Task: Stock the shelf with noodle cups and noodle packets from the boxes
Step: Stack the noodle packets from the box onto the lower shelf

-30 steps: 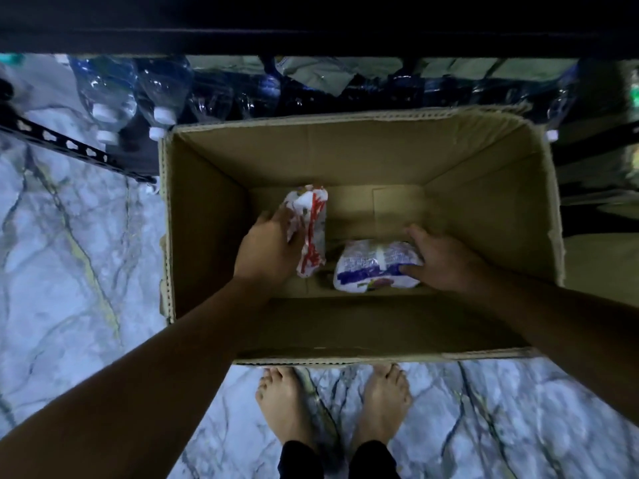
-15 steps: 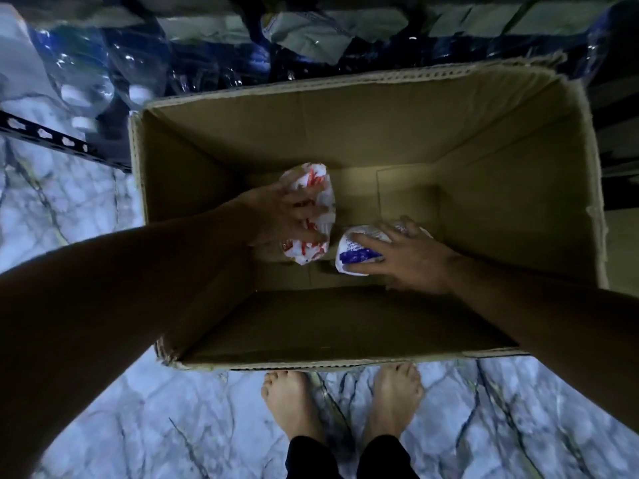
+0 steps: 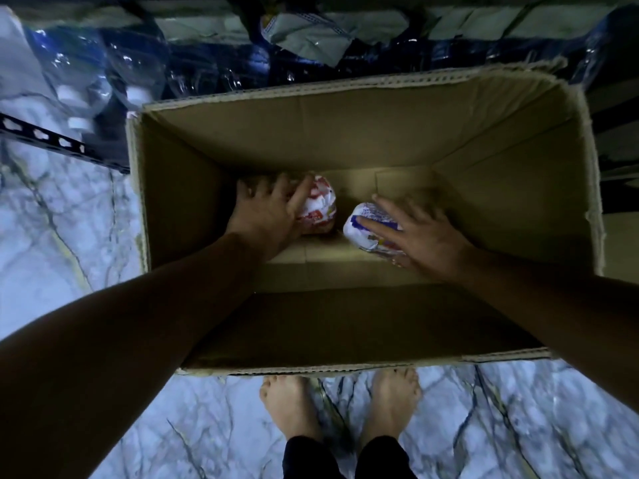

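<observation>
A crinkled red-and-white noodle packet (image 3: 320, 207) and a rounded blue-and-white noodle packet (image 3: 368, 224) are lying slightly apart on the bottom of a deep corrugated cardboard box (image 3: 311, 133). We are setting our left hand (image 3: 266, 216) beside the red one, fingers spread, thumb against its wrapper. Our right hand (image 3: 422, 236) is resting straight-fingered on the blue one. The box is standing on a veined marble floor (image 3: 52, 236) by our bare feet (image 3: 290, 406), with clear plastic bottles (image 3: 86, 88) beyond it.

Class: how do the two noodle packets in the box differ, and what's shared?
The red-and-white plastic noodle packet lies left, the blue-and-white plastic noodle packet right. The left hand touches the red one's side; the right hand lies across the blue. Both sit inside the brown cardboard box.
</observation>
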Demonstrator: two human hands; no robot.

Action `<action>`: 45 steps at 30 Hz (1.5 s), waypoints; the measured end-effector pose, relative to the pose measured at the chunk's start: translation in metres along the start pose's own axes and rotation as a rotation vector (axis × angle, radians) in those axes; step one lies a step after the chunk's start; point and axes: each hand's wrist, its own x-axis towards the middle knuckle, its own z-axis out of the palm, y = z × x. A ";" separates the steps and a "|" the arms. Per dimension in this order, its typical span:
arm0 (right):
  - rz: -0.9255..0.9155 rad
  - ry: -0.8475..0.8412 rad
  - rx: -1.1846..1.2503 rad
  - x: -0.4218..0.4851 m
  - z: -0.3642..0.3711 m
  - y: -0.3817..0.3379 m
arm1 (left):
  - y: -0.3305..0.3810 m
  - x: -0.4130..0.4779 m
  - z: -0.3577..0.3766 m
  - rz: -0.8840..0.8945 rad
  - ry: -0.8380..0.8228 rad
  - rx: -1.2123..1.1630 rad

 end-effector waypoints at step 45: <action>0.127 0.176 0.183 -0.062 -0.088 -0.028 | 0.009 -0.078 -0.060 -0.030 0.138 -0.398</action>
